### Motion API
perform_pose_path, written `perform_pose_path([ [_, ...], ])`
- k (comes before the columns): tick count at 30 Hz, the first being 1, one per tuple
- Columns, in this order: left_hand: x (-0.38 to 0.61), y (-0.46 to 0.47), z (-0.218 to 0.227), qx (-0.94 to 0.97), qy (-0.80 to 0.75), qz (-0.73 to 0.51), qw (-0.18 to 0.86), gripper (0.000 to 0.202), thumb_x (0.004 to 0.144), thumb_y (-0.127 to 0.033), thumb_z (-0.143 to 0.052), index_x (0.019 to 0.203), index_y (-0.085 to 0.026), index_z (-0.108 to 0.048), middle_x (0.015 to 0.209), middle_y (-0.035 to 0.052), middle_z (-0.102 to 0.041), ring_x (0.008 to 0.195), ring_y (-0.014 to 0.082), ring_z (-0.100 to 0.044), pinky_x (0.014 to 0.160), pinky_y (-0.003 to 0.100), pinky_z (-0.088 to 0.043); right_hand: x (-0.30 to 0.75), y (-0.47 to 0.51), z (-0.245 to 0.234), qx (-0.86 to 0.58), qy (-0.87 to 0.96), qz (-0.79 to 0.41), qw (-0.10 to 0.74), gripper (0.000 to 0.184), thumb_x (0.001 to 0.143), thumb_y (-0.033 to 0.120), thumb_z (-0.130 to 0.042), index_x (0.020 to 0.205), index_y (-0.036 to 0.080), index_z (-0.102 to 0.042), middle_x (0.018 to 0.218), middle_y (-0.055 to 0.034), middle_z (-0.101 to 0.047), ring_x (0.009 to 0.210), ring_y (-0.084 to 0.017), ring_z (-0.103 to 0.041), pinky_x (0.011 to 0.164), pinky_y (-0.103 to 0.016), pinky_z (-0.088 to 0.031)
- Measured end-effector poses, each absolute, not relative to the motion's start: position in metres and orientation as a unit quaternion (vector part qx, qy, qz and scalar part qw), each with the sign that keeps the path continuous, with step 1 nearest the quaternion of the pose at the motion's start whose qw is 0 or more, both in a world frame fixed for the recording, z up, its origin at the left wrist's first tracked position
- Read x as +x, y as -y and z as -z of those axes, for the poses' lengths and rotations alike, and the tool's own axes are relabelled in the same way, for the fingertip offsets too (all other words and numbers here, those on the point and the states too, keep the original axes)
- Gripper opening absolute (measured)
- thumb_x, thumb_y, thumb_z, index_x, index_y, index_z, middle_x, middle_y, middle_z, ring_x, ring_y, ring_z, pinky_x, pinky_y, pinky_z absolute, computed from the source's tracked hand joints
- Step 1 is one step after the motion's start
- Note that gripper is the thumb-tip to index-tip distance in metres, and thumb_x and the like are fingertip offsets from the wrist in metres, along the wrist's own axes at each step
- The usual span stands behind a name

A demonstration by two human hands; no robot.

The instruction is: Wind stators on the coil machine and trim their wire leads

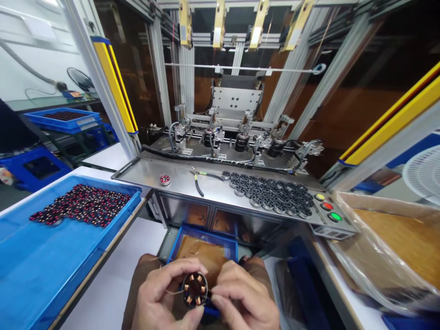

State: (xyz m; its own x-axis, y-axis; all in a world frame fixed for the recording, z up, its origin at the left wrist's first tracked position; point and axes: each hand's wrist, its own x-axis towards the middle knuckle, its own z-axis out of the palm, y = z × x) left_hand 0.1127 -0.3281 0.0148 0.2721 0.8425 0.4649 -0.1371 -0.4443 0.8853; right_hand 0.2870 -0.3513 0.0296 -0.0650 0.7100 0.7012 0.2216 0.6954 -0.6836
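My left hand (160, 293) holds a small round motor stator (187, 289) with copper windings, its open face turned up toward me. Thumb and fingers grip it by the rim. Thin loose copper wire sticks out on its left side. My right hand (245, 298) is closed in a pinch at the stator's right edge; what lies between its fingertips is hidden. Both hands are above my lap. Ahead, on the metal ledge (144, 172), lie cutting pliers (198, 183) with dark handles and a single red-and-silver stator (165, 180).
Many dark stators (271, 192) cover the ledge's right side, beside yellow, red and green buttons (327, 206). Behind stands a winding machine (237, 101). At left, a blue tray (34, 261) holds wound stators (89, 204). A plastic-lined box (371, 256) stands right; a blue bin (234, 250) sits below.
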Motion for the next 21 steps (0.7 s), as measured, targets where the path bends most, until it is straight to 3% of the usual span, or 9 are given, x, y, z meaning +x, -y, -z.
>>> perform_pose_path([
  [3,0.114,0.33,-0.013,0.688,-0.282,-0.564,0.36,0.056,0.061,-0.004,-0.074,0.112,-0.025,-0.066,0.098,0.0053,-0.077,0.088,0.0208,-0.072,0.075,0.023,-0.059,0.278,0.353,-0.021,-0.309,0.704,-0.162,0.618,0.01,0.087,0.012,-0.059,0.092,0.016,-0.066,0.062,-0.0053,-0.063,0.055,-0.016,-0.058,0.051,-0.029,-0.048],
  [6,0.115,0.33,-0.013,0.682,-0.288,-0.578,0.343,0.055,0.061,-0.004,-0.074,0.112,-0.024,-0.066,0.097,0.0054,-0.077,0.088,0.0203,-0.072,0.076,0.022,-0.058,0.272,0.353,-0.015,-0.284,0.685,-0.119,0.661,0.008,0.089,0.018,-0.059,0.094,0.017,-0.066,0.058,-0.0032,-0.062,0.05,-0.014,-0.056,0.047,-0.027,-0.044],
  [9,0.116,0.329,-0.017,0.652,-0.279,-0.56,0.43,0.052,0.062,-0.006,-0.076,0.109,-0.027,-0.068,0.096,0.0041,-0.077,0.087,0.02,-0.072,0.075,0.022,-0.058,0.28,0.351,-0.018,-0.279,0.689,-0.136,0.655,0.012,0.089,0.023,-0.061,0.1,0.018,-0.065,0.061,-0.0028,-0.06,0.055,-0.015,-0.055,0.05,-0.029,-0.046],
  [15,0.121,0.33,-0.024,0.507,-0.271,-0.475,0.667,0.034,0.065,-0.029,-0.082,0.097,-0.025,-0.074,0.089,0.0047,-0.076,0.08,0.0188,-0.069,0.073,0.024,-0.054,0.31,0.341,-0.041,-0.27,0.75,-0.217,0.563,0.037,0.082,0.032,-0.072,0.117,0.024,-0.063,0.096,-0.0094,-0.062,0.085,-0.02,-0.061,0.07,-0.036,-0.054],
  [21,0.127,0.333,-0.029,0.455,-0.275,-0.389,0.752,0.041,0.06,-0.042,-0.085,0.091,-0.019,-0.073,0.08,0.0046,-0.073,0.078,0.0176,-0.065,0.072,0.023,-0.048,0.308,0.333,-0.054,-0.23,0.793,-0.229,0.515,0.015,0.087,0.033,-0.066,0.097,0.023,-0.07,0.093,-0.0084,-0.067,0.084,-0.017,-0.06,0.072,-0.033,-0.054],
])
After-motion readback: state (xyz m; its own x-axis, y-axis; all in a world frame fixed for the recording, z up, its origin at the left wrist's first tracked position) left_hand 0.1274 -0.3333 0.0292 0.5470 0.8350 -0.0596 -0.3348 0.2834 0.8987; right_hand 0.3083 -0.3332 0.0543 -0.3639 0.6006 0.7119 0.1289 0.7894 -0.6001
